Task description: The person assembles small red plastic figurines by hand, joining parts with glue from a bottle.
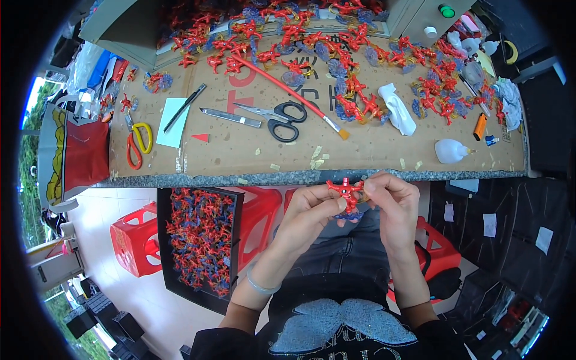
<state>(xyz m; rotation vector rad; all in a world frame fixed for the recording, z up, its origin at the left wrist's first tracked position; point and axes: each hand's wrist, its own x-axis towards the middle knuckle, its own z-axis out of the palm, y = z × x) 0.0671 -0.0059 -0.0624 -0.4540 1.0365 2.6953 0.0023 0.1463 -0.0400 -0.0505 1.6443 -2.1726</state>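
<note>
A small red toy figure (347,191) with outstretched limbs is held up just off the table's front edge. Bluish translucent plastic shows at its lower end and a yellowish part at its right side. My left hand (311,215) pinches it from the left, the thumb across its lower body. Closed around its right side is my right hand (393,203), thumb and forefinger at the figure's raised arm. My other fingers partly hide its back and base. Nearest on the cardboard-covered table (228,153) lie black-handled scissors (285,122) and a red-handled brush (288,91).
Many similar figures crowd the table's back and right. A craft knife (185,108) lies on pale paper, beside tweezers (231,117) and red-yellow scissors (139,144). At right are a tissue (396,109), squeeze bottle (451,151) and orange lighter (480,126). A black tray (237,240) of figures stands below left.
</note>
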